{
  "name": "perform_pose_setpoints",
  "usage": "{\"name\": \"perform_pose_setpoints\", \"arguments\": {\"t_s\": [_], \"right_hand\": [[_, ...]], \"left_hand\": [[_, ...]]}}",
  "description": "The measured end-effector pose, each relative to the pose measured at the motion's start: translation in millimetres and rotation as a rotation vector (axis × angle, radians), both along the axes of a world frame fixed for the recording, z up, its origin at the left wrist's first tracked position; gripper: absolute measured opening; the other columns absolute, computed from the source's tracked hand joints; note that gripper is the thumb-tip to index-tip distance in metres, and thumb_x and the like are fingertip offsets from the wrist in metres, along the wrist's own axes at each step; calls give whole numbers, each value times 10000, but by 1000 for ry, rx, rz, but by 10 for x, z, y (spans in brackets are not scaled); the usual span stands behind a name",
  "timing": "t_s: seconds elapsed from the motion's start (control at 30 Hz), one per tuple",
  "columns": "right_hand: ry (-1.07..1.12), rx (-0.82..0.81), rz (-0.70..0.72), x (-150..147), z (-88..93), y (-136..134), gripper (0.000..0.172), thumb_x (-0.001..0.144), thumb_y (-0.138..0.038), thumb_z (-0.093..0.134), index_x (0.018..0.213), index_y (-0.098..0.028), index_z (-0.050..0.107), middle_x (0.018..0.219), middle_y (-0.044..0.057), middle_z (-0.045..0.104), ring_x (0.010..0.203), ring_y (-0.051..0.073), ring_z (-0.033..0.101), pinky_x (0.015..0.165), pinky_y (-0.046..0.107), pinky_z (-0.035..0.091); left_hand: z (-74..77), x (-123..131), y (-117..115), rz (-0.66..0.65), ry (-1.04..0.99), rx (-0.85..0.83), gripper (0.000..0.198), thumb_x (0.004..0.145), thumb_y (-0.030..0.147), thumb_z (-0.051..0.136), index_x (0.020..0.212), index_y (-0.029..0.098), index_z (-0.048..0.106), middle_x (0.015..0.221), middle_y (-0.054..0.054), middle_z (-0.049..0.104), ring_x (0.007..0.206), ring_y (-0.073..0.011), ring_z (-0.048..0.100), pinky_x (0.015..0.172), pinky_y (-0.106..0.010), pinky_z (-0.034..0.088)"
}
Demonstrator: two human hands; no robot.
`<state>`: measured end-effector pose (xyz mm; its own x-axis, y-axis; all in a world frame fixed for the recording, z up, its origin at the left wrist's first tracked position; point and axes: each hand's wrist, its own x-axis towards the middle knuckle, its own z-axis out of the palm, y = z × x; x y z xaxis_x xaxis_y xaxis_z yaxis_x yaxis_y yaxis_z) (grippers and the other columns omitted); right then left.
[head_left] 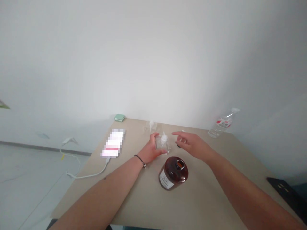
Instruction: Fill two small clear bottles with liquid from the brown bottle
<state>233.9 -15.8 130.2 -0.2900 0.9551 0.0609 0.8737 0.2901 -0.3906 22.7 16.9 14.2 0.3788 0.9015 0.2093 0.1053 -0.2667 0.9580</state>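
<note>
My left hand [153, 147] is wrapped round a small clear bottle [161, 145] with a white nozzle top, just above or on the table. My right hand [192, 143] is to the right of it, index finger stretched toward the nozzle but apart from it. Below its fingertips a small dark thing [178, 146] shows in part, and I cannot tell what it is or whether the hand touches it. Nearer to me stands a brown bottle [176, 171] with a white label, its round mouth uncovered.
Behind my left hand lies something clear and white [151, 125], blurred. A phone [114, 143] with a white cable [92, 175] is at the left, and a green case [119, 118] in the back corner. A water bottle [223, 124] tilts at the back right of the table [144, 198].
</note>
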Motion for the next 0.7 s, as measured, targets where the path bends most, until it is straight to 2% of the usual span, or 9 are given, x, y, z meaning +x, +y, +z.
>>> {"name": "perform_pose_setpoints", "arguments": {"t_s": [0.07,0.13,0.23,0.4,0.5,0.6,0.7], "right_hand": [[-135,-2,145,-244,164,109,403,914,-349,502,1289,-284,636,1023,62,746,861,223,662,802,347,493],[-296,-39,241,-414,236,189,400,905,-316,525,1287,-299,641,1054,69,743,912,239,663,812,341,476],[-470,-64,224,-561,215,261,389,872,-347,588,1251,-296,664,1029,86,749,948,273,671,809,344,470],[-473,-30,184,-642,192,368,271,881,-352,584,1084,-250,732,960,83,758,927,258,685,808,320,468],[-436,-51,111,-618,346,516,241,859,-331,611,1025,-226,751,906,70,757,826,220,694,782,293,471],[-396,-64,3,-587,526,710,237,845,-332,620,993,-205,757,840,54,751,674,177,679,722,279,478],[-438,-65,-47,-593,575,892,239,836,-315,627,988,-188,760,837,60,755,671,179,683,708,279,482]], "left_hand": [[8,4,1,-10,-9,-19,883,644,281,833,1343,189,301,1257,-139,542,1138,-298,582,1033,-477,435],[5,7,3,-40,-33,-36,901,653,275,824,1356,181,269,1266,-151,540,1105,-289,597,1007,-469,453],[-15,4,9,-81,-79,-44,899,664,270,814,1356,207,242,1280,-141,535,1112,-282,597,1014,-483,443],[-80,21,37,-34,-147,-33,913,669,263,819,1368,212,232,1336,-156,496,1209,-294,548,1086,-502,378],[-132,47,74,92,-215,-11,936,644,294,839,1366,221,249,1436,-170,385,1339,-309,435,1134,-492,337],[-155,33,122,305,-176,53,805,690,350,800,1320,199,321,1365,-155,420,1338,-308,417,1136,-520,329],[-131,-38,186,542,-82,142,666,756,328,729,1293,205,354,1310,-137,455,1322,-311,424,1139,-569,307]]}}
